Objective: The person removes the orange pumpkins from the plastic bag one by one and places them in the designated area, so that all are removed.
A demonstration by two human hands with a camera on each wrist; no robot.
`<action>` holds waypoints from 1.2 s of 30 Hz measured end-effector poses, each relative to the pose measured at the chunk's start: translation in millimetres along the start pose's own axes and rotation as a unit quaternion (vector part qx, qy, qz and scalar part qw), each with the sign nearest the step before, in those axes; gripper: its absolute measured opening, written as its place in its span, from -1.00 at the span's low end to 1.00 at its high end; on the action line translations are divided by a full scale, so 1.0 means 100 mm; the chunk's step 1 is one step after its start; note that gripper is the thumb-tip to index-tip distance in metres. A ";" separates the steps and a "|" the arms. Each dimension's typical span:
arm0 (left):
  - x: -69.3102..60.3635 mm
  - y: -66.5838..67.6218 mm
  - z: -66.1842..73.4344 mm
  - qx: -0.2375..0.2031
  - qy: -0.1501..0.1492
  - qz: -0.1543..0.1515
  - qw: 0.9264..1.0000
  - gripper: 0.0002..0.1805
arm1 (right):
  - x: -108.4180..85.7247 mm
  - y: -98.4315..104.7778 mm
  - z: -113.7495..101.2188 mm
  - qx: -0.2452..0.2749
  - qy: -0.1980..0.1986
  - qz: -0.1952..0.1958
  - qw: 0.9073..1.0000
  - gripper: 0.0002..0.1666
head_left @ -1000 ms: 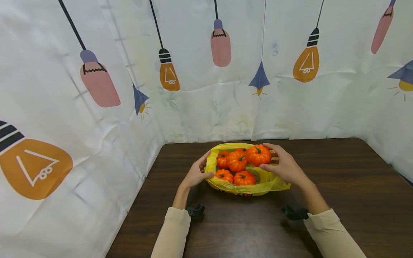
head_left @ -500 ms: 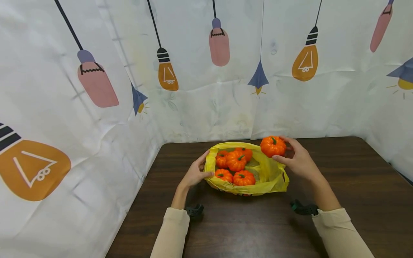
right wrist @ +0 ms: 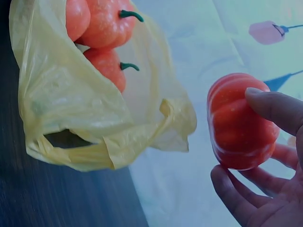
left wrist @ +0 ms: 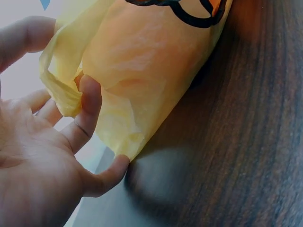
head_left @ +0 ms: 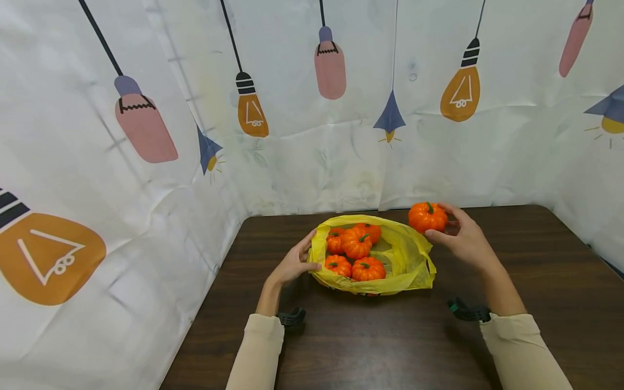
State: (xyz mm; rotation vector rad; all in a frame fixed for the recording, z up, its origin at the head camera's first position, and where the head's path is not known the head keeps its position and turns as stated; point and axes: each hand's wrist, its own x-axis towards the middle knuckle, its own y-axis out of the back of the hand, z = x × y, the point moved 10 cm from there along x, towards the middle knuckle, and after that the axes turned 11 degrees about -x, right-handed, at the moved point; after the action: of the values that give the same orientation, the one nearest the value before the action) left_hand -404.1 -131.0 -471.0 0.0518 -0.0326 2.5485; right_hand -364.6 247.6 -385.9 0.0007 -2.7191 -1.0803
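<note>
A small orange toy pumpkin (head_left: 427,218) with a green stem is held up by my right hand (head_left: 465,241), just right of the bag. In the right wrist view, thumb and fingers grip the pumpkin (right wrist: 239,123) from opposite sides. A yellow plastic bag (head_left: 407,268) lies wide open on the table, with several more orange pumpkins (head_left: 357,244) inside. My left hand (head_left: 288,266) holds the bag's left rim. In the left wrist view, the bag's handle loop (left wrist: 61,90) hangs among the curled fingers, and the thumb touches the bag's lower side.
The dark wood-grain table (head_left: 370,341) extends to both sides and in front of the bag. A white curtain (head_left: 302,173) printed with lamps and bulbs stands behind the table and along its left side. Dark straps (head_left: 468,311) circle both wrists.
My right hand has lifted one pumpkin out of the bag and carried it to the right, past the bag's rim. The left hand stays at the left rim.
</note>
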 end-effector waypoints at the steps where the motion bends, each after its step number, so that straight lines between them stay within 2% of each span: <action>1: 0.00 0.00 -0.01 -0.003 0.001 -0.003 1.000 0.09 | 0.00 0.01 0.02 0.002 -0.005 -0.002 1.000 0.06; 7: -0.03 -0.02 0.01 -0.016 -0.002 -0.028 0.999 0.09 | 0.00 0.05 0.14 0.000 -0.028 -0.002 1.000 0.10; 18: -0.04 -0.06 0.02 -0.036 -0.006 -0.042 0.998 0.14 | 0.01 0.07 0.36 0.014 -0.043 0.014 0.999 0.11; 25: -0.04 -0.05 0.04 -0.037 0.001 -0.036 0.999 0.17 | 0.01 0.03 0.56 0.021 -0.071 0.019 0.997 0.13; 36: -0.06 -0.03 0.07 -0.023 0.001 -0.029 0.999 0.17 | 0.03 -0.04 0.76 0.001 -0.079 0.013 0.997 0.13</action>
State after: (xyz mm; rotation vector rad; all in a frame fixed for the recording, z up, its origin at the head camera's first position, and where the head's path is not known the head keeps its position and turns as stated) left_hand -397.1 -131.9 -464.7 0.0328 -0.0879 2.4877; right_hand -382.8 296.1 -442.3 -0.1245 -2.8515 -1.1135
